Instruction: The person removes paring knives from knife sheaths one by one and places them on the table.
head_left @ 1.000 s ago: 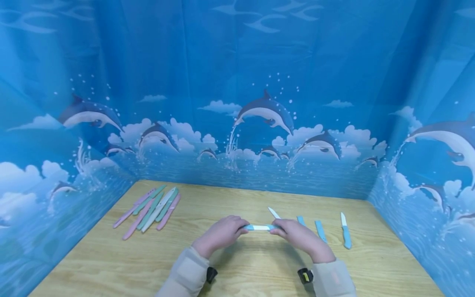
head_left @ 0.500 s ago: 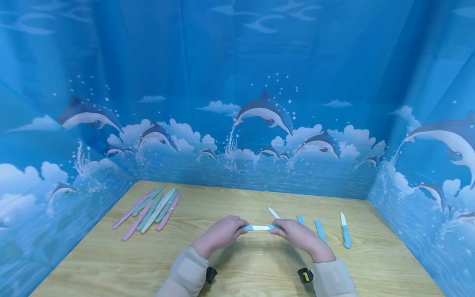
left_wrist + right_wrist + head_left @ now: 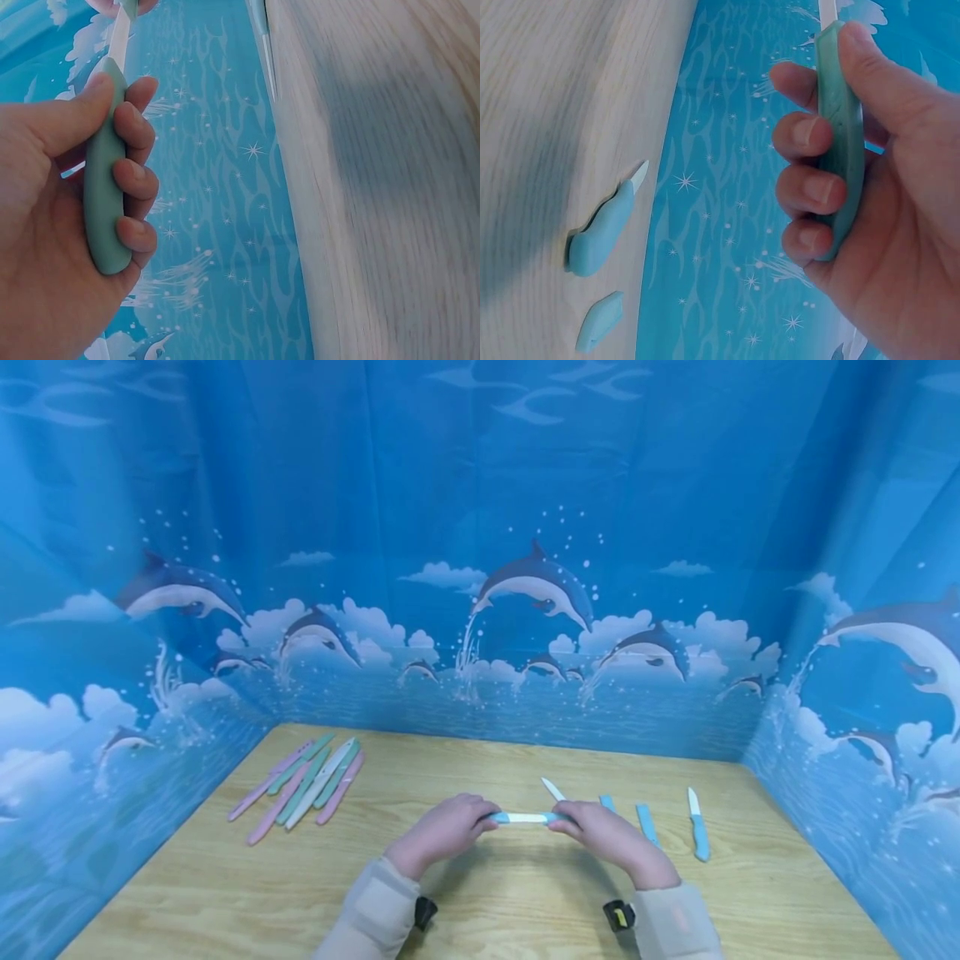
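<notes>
In the head view, a small blue-green knife with a white blade (image 3: 527, 818) is held level above the table between both hands. My left hand (image 3: 448, 828) grips its smooth handle (image 3: 105, 187), fingers curled round it and thumb along it. My right hand (image 3: 603, 837) holds a matching blade sheath (image 3: 838, 105), also with fingers curled round. The blade runs from the handle to the sheath's mouth, with a white stretch showing between the hands; how far its tip goes in is hidden.
Behind my right hand lies a knife (image 3: 554, 789), its handle hidden. Two blue sheaths (image 3: 647, 823) and another knife (image 3: 698, 828) lie to the right. At the left, several pink, green and whitish knives (image 3: 307, 787) lie heaped on the wooden table (image 3: 510, 902). A dolphin-print curtain (image 3: 480, 710) encloses the back and sides.
My hands have drawn very slightly apart, and a little more white blade shows between them. Both grips stay the same, and the things on the table have not moved.
</notes>
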A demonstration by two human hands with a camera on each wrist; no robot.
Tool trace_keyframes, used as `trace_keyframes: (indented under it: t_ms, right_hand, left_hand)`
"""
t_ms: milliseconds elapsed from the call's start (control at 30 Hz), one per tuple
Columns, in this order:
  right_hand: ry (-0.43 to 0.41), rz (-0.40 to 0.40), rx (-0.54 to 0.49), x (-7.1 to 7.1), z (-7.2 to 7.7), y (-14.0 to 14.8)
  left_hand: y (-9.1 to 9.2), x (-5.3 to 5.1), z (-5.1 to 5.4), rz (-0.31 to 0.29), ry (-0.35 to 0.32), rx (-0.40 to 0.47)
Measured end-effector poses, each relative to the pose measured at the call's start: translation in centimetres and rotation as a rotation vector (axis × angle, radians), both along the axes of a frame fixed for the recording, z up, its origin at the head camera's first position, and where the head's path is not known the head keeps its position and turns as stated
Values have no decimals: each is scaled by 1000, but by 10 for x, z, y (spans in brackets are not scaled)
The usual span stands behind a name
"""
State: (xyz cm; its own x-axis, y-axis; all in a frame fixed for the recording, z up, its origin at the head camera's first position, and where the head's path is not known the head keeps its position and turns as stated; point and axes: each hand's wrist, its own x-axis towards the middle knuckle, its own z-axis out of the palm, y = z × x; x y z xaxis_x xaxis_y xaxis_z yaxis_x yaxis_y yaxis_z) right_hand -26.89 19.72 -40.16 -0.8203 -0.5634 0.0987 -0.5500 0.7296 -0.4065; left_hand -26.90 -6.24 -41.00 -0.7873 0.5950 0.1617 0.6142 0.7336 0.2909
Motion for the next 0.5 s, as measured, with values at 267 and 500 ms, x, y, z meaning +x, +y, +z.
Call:
trace_keyframes:
  t_ms: [267, 500]
  right_hand:
    - [6, 11, -2, 1, 0, 0]
    - [-13, -12, 3, 1, 1, 2]
  left_hand:
    - [-1, 0, 0, -5, 2, -7]
    - [-2, 0, 0, 2, 2, -10]
